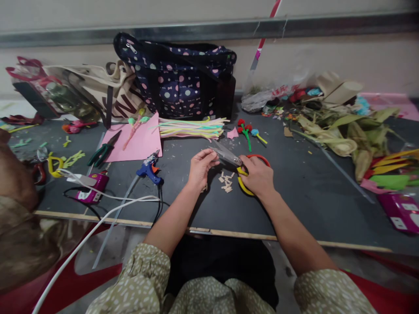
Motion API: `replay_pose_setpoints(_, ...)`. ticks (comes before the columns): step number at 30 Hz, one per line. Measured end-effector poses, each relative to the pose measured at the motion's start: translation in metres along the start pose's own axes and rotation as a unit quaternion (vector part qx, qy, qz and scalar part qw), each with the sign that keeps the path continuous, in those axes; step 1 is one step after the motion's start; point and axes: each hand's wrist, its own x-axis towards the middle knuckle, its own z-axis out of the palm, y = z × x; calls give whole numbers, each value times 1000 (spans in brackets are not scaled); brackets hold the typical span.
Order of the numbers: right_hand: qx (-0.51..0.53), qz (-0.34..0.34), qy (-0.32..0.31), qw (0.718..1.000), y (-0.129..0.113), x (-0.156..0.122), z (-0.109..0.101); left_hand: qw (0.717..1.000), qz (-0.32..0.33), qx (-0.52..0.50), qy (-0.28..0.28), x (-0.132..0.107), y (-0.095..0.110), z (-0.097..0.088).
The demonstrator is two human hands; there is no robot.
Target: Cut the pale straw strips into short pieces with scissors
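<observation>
My right hand (pixel 258 174) grips the red and yellow handles of a pair of scissors (pixel 229 155). The metal blades point left and away from me, toward my left hand (pixel 202 169). My left thumb and fingers are pinched together near the blades; what they hold, if anything, is too small to make out. Below the blades, on the dark table, lies a small heap of cut beige pieces (pixel 226 182). Beyond the hands rests a bundle of pastel pipe cleaners (pixel 193 129). Red fuzzy flowers on a green stem (pixel 245 133) lie to its right.
On the left are a blue glue gun (pixel 149 169), pliers (pixel 104 150), pink paper (pixel 140 144) and a purple power block (pixel 92 188) with a white cable. A polka-dot bag (pixel 183 80) stands behind. Dried husks (pixel 334 131) fill the right. Another person's arm (pixel 16 174) rests far left.
</observation>
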Motion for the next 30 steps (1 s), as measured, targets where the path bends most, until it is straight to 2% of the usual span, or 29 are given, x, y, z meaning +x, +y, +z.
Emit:
replay_pose_setpoints(7, -2, 0, -1, 1000, -3, 0, 0, 1000, 4, 7, 5, 2, -3, -2)
replay_pose_setpoints(17, 108, 52, 18, 993, 2, 0, -1, 1000, 4, -2, 5, 1, 1, -1)
replay_pose_setpoints(23, 130, 34, 14, 991, 4, -1, 1, 1000, 7, -7, 14, 3, 2, -3)
replay_pose_setpoints(30, 119, 4, 10, 993, -2, 1, -5, 1000, 16, -19, -2, 1, 2, -2)
